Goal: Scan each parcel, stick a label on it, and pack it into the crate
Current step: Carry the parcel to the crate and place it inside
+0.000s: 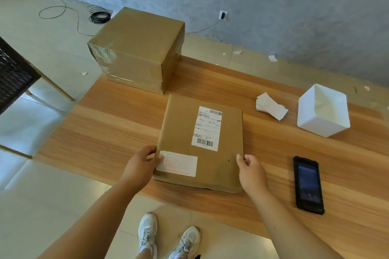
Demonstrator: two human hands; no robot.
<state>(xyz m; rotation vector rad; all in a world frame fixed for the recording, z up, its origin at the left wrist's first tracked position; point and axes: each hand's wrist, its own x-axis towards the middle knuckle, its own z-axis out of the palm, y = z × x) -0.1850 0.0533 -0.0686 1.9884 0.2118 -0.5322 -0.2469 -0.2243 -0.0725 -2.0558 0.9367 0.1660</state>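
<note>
- Chair [14,73]: dark woven seat on pale legs, on the floor well left of the tabletop [117,132].
- Large box [136,48]: brown cardboard, taped shut, standing at the far left corner of the tabletop.
- Left hand [141,164]: clamped on the left edge of the parcel, thumb lying on the small label.
- Small label [179,164]: white with red print, stuck at the near left corner of the parcel's top.
- Parcel [223,162]: flat brown cardboard, lying at mid-tabletop near the front edge.
- Shipping label [207,128]: white, barcodes at both ends, on the parcel's top.
- Right hand [252,172]: fingers closed on the parcel's right edge.
- Loose labels [271,107]: small white heap, right of the parcel.
- Scanner [308,185]: black handheld, screen up, near the right hand, apart from it.
- Crate [324,111]: white, open-topped, at the far right.
</note>
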